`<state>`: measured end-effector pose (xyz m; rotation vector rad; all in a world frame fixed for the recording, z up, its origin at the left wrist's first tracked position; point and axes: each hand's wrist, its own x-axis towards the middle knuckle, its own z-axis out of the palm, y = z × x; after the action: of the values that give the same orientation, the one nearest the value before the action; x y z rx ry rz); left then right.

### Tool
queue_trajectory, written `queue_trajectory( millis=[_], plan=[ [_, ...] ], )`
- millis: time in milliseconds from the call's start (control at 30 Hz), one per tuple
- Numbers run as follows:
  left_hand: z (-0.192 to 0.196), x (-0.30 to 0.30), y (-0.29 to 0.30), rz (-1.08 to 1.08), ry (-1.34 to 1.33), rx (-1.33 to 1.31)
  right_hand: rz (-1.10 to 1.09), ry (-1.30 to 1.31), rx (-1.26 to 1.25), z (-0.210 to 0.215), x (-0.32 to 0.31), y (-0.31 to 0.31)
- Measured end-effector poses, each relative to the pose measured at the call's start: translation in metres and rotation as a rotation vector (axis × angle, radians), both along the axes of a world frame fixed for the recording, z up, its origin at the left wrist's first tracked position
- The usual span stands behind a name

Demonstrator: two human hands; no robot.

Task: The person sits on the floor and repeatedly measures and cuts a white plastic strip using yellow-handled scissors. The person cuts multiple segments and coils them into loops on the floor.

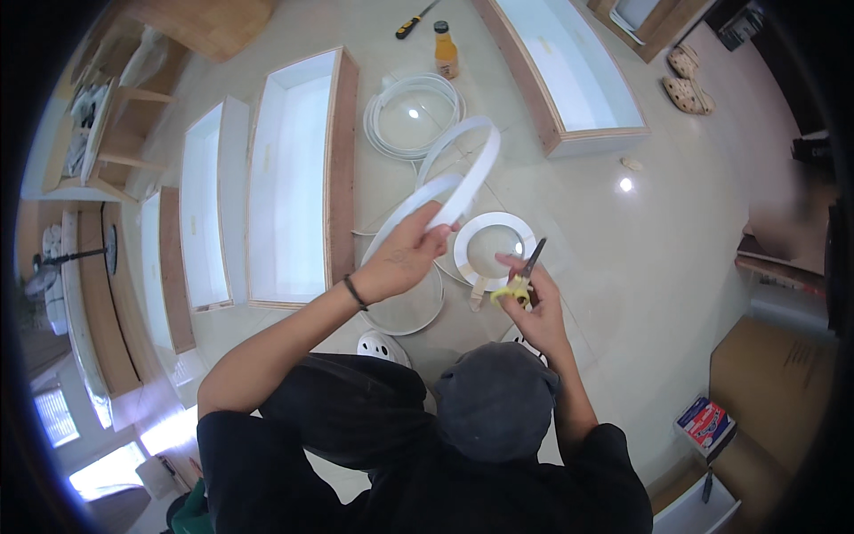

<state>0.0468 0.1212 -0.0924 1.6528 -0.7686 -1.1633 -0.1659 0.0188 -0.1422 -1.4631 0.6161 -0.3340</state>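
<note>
My left hand (402, 260) is closed around a white flexible strip (481, 167), whose loop rises beyond the fingers. It looks like edge banding. In my right hand (543, 313) is a pair of scissors (531, 262) with yellow handles and dark blades pointing up and away. The blades look closed together. Beside the scissors, a flat white roll of strip (466, 233) lies on the floor with a tan piece at its near edge. Thin loops of strip spread on the floor under my left hand, partly hidden by it. Farther off lies a larger white coil (371, 125).
White-lined wooden boxes (343, 178) stand at left, another open box (553, 133) at far right. A bottle of orange liquid (446, 55) and a screwdriver (408, 27) are at the far side. Clogs (687, 93) and a cardboard box (765, 374) are at right.
</note>
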Motion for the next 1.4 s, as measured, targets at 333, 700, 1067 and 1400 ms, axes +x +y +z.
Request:
queue_trajectory(
  millis=[333,700,1067,1400],
  plan=[
    [0.021,0.011,0.002,-0.051,0.077,0.189,0.046,0.054,0.707,0.001,-0.076,0.011],
    [0.045,-0.010,0.047,-0.121,-0.037,0.170,0.253,0.010,0.433,-0.030,-0.012,-0.022],
    [0.055,-0.003,0.065,-0.103,0.011,0.206,0.641,-0.156,0.318,-0.033,0.024,-0.034],
    [0.056,-0.011,0.055,-0.156,0.118,0.182,0.585,-0.177,0.146,-0.005,0.042,-0.040]
  ],
)
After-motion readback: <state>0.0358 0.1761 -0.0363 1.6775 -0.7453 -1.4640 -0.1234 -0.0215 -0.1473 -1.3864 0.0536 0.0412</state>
